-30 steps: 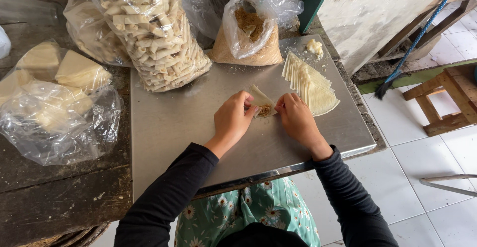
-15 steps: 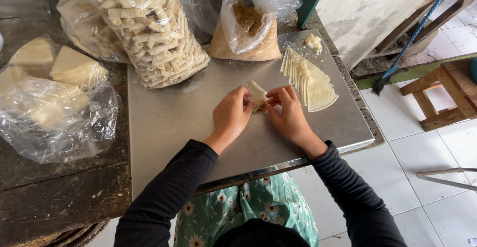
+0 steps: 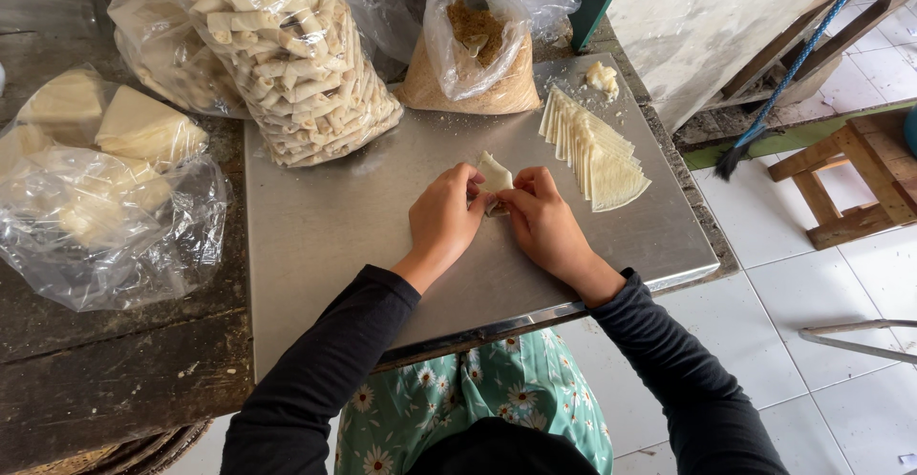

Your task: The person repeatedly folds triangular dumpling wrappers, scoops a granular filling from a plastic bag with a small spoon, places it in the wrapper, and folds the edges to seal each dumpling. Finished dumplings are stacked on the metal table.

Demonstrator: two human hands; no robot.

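Far left, I log a crumpled clear bag [image 3: 105,217] holding pale wedge-shaped stacks, on the dark wooden bench [image 3: 115,360]. Next to it a tall clear bag of finished rolls [image 3: 296,64] stands on the back left of the steel sheet [image 3: 325,236]. Behind centre, a smaller open bag of brown crumbly filling [image 3: 475,55]. To the right, a fanned stack of pale triangular wrappers [image 3: 592,155], with a small lump of paste [image 3: 600,76] behind it. Compared with half a second ago, both hands sit in nearly the same spot, and the wrapper piece stands up a little higher between them. The left hand [image 3: 444,217] and right hand [image 3: 544,222] meet at the sheet's centre, fingertips of both pinched shut on the small folded wrapper [image 3: 494,174]. It sits at the fingertips, its pale corner poking up beyond them, just left of the fanned stack.
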